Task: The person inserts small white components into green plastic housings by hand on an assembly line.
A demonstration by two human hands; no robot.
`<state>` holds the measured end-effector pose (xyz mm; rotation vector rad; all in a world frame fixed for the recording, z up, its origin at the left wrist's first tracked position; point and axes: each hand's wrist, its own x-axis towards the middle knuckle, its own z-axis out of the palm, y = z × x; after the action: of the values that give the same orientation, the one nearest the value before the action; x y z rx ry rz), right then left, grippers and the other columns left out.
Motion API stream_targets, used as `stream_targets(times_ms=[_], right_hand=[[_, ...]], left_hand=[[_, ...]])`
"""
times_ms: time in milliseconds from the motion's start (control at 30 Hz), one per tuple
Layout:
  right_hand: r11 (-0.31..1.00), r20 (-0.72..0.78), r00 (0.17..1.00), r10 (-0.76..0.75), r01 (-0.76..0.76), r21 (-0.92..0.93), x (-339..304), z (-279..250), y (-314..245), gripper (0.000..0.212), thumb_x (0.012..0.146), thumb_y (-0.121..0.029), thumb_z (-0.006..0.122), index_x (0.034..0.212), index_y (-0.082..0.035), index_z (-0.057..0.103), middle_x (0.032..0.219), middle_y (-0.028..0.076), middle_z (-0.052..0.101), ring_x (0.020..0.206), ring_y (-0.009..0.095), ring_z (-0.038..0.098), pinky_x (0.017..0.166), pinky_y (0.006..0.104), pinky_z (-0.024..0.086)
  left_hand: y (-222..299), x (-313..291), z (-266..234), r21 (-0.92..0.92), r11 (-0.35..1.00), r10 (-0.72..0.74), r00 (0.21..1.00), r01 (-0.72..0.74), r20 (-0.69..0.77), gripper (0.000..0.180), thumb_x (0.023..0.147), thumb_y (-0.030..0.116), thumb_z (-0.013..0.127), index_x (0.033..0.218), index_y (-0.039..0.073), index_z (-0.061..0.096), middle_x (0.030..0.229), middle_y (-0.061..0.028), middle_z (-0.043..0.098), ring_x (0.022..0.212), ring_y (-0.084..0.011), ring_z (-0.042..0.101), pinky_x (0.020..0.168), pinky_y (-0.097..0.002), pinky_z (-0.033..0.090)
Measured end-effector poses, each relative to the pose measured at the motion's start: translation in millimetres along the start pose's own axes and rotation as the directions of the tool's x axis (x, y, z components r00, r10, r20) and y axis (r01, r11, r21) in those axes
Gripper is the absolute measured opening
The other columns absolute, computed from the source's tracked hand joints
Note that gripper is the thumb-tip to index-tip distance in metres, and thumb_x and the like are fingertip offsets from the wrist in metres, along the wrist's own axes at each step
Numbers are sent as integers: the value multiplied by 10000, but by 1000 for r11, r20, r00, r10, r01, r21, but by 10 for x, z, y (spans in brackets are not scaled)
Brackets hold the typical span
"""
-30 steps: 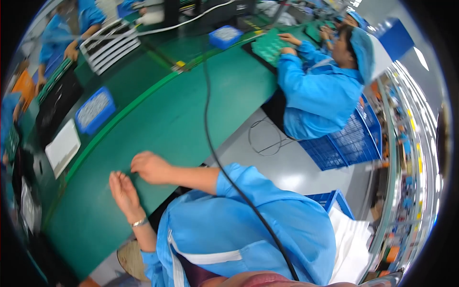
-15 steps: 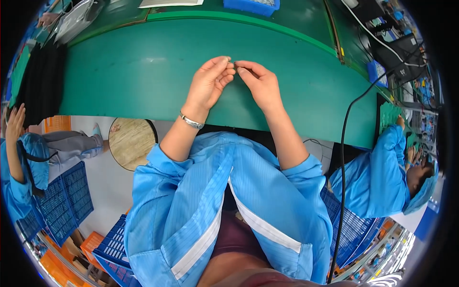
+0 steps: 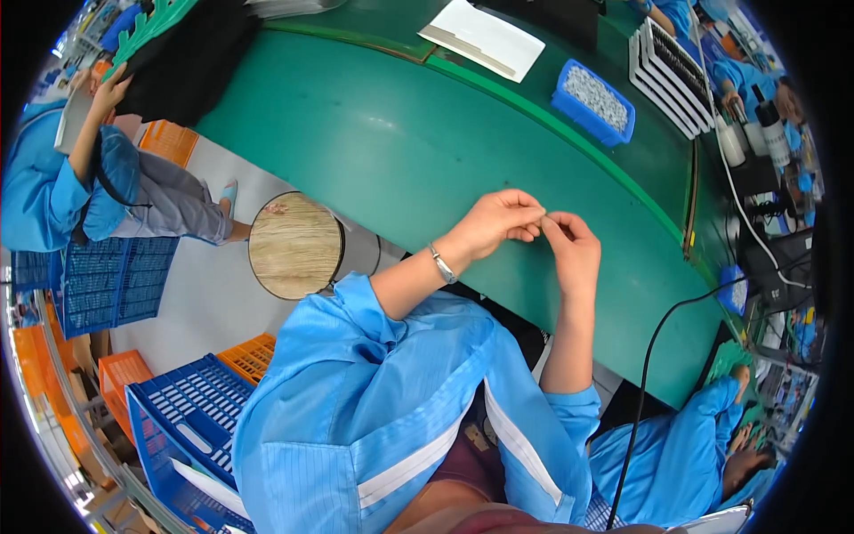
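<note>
Over the green tabletop [image 3: 356, 151], my left hand [image 3: 500, 222] and my right hand [image 3: 575, 251] meet at their fingertips. Thumb and index finger are pinched together on each hand. Whatever sits between them, if anything, is too small to make out. A silver band [image 3: 442, 264] circles my left wrist. The blue tub [image 3: 591, 132] of small pale parts stands beyond my hands on the raised back strip of the bench. Left of it lies a white sheet-like pad [image 3: 485, 40].
Stacked white trays [image 3: 669, 80] stand at the back right. A black cable [image 3: 654, 343] hangs down on my right. One co-worker [image 3: 53, 178] sits at the left, another [image 3: 667, 454] at the right. A round stool [image 3: 295, 246] and blue crates [image 3: 191, 418] are on the left floor.
The view has swung to the right, bringing the blue tub, the pad and the white trays further into sight. My fingertips have come together from slightly apart.
</note>
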<state>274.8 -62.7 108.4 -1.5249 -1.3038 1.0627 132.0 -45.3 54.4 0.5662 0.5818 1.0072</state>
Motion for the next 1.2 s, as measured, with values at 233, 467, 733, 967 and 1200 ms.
stream_targets(times_ms=[233,467,733,967,1200], right_hand=[[998,-27,998,52,-51,29,-89,32,-87,113,780,-81,631,842,12,628,773,41,612,711,79,545,649,204,433],[873,-196,977,-88,170,456,-111,-50,490,59,807,-36,590,836,15,598,773,60,603,727,117,549,710,230,436],[811,-188,968,-168,245,532,-131,16,524,86,823,-14,549,882,38,585,834,100,603,791,150,553,784,259,422],[839,-143,983,-118,176,515,-132,34,501,98,833,-26,547,899,38,579,844,97,600,789,142,546,778,252,418],[762,59,998,-13,-28,646,-9,628,-9,155,818,-55,569,931,51,578,858,98,602,790,174,581,765,273,455]], left_hand=[[59,-93,50,68,997,31,999,-30,-19,181,868,207,566,930,37,568,783,-36,598,678,-89,579,611,-203,498],[185,-345,246,-123,988,81,990,-96,-118,285,926,324,446,869,52,515,547,44,406,443,-32,337,398,-184,264],[248,-1066,480,91,972,-232,945,217,229,311,929,321,441,796,50,517,505,82,278,413,-19,215,378,-194,159],[1299,-1409,246,617,754,285,959,-228,7,222,905,267,497,826,78,583,592,63,420,518,-9,362,460,-169,290],[2809,-559,-1255,910,-251,784,620,329,-8,271,822,237,488,827,1,621,816,-214,605,798,-378,575,701,-448,450]])
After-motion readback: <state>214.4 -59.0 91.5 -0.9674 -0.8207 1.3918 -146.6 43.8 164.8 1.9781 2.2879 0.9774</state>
